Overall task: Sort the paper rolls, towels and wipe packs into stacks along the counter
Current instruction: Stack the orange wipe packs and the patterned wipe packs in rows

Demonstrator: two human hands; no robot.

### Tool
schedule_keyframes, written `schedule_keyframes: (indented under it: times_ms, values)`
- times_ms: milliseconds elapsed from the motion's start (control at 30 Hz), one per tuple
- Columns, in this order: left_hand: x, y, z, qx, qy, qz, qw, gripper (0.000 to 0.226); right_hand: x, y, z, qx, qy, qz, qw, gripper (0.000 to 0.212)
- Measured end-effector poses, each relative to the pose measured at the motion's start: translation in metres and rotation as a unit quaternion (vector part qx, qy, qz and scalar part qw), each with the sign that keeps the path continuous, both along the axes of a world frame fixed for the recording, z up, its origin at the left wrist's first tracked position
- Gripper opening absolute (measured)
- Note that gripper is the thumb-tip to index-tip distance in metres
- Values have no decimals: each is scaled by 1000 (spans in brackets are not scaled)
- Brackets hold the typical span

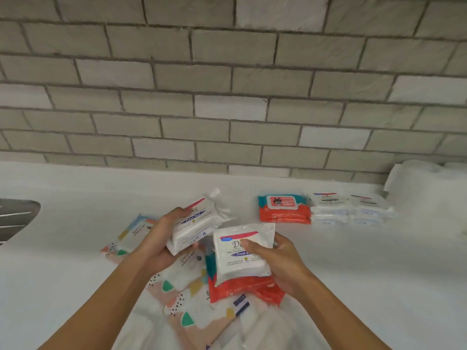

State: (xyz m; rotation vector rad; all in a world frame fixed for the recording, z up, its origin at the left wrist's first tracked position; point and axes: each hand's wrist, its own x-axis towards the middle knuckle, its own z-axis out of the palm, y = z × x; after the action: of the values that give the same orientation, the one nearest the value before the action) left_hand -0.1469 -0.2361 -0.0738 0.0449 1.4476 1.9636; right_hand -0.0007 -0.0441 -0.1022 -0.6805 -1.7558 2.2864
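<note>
My left hand (161, 238) grips a white wipe pack (195, 227) with purple lettering, lifted above the counter and tilted. My right hand (280, 263) grips a second white wipe pack (241, 251) of the same kind, thumb across its front. Below them lies a loose heap: a red-orange wipe pack (242, 289) and several patterned packs (182, 294) with green and yellow shapes. Further right along the counter stand a stack of red-orange packs (284, 210) and two stacks of white packs (351, 210).
White towels or paper (424, 183) are piled at the far right against the brick wall (227, 84). A dark sink edge (15, 215) shows at the left. Another patterned pack (134, 233) lies left of my left hand on the white counter (75, 198).
</note>
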Motion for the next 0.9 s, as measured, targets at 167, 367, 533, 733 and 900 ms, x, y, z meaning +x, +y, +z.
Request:
schedule_keyframes:
  times_ms: [167,367,533,733,900]
  values:
    - [16,54,14,4,-15,-48,999,42,29,55,8,-79,17,-75,994,51]
    - [35,124,26,5,-3,-82,997,28,61,127,19,-136,45,-132,981,41]
    - [50,179,36,-14,14,-84,996,27,81,182,35,-142,91,-146,975,29]
    - [57,234,36,-23,36,-78,996,29,89,246,34,-146,80,-196,966,36]
    - [58,276,35,-39,43,-64,996,18,87,296,32,-173,61,-209,961,31]
